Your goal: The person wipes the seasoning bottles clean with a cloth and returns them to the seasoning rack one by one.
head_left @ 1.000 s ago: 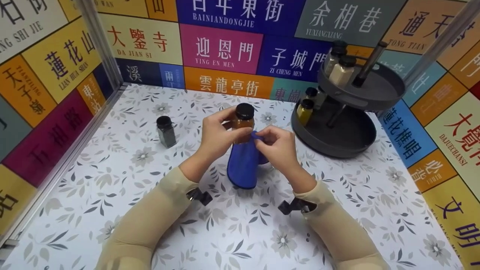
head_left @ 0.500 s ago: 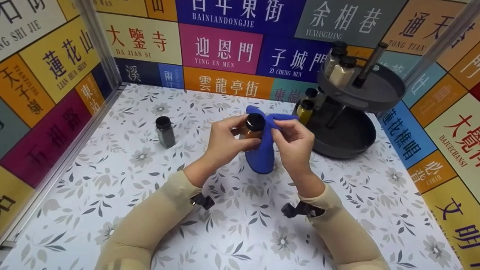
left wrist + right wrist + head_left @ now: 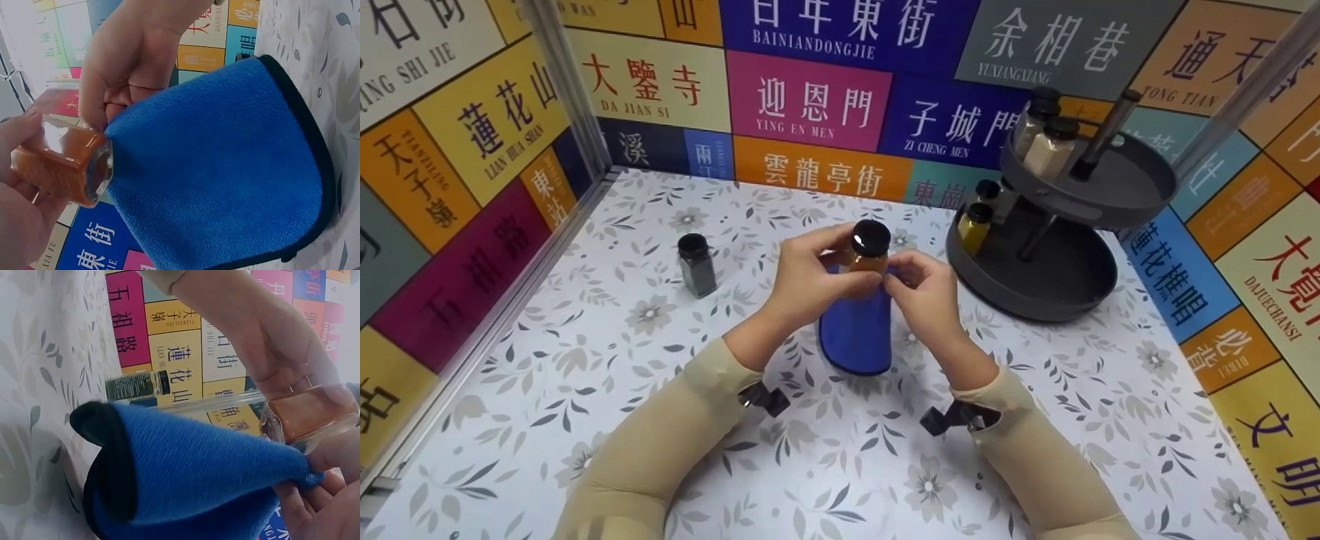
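Counter point(image 3: 780, 480): white covering printed with grey leaves and flowers. Around it, you have a panel wall point(image 3: 810, 105) in yellow, orange, pink and blue blocks with Chinese characters, metal strips at the corners. To your right stands a round, dark, matte two-tier rack point(image 3: 1035, 289), with a cream-filled bottle point(image 3: 1048, 152) above and a yellow-filled jar point(image 3: 973, 229) below. To your left, a dark green jar point(image 3: 697, 270) stands upright, black-capped.

Your left grip point(image 3: 810, 274) is closed around the orange-brown bottle point(image 3: 870, 264), clear, flat-sided, glossy, held up over the counter. Your right grip point(image 3: 926, 289) pinches the blue cloth point(image 3: 856, 337), plush, dark-hemmed, hanging draped below the bottle. Whether cloth touches bottle base is hard to tell from these angles.
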`<move>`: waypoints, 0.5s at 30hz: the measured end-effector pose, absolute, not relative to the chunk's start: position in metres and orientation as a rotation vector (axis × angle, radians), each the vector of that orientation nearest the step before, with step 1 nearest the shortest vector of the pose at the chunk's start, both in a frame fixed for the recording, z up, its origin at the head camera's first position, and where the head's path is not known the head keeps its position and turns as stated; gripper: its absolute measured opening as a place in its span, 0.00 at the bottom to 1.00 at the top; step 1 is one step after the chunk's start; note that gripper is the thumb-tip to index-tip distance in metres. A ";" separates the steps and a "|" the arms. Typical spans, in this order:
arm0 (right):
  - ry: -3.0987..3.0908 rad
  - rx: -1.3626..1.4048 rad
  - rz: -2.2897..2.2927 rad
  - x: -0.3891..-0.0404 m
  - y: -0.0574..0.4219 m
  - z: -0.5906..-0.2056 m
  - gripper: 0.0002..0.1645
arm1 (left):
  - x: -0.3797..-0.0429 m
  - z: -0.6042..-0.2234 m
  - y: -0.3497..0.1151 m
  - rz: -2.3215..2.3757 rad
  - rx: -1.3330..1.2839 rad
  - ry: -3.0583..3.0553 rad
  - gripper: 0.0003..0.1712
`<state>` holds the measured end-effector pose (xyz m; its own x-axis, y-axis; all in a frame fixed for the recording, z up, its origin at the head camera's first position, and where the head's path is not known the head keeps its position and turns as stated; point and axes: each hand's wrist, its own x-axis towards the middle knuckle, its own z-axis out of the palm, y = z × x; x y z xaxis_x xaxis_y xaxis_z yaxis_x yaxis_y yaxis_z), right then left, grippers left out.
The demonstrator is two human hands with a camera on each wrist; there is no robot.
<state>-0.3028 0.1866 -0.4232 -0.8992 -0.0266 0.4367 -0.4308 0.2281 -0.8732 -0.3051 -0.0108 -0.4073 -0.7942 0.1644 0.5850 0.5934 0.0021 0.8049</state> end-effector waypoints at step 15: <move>-1.763 0.540 1.788 -0.288 0.193 -0.407 0.09 | -0.305 -0.417 -0.002 -1.812 -0.765 -2.066 0.27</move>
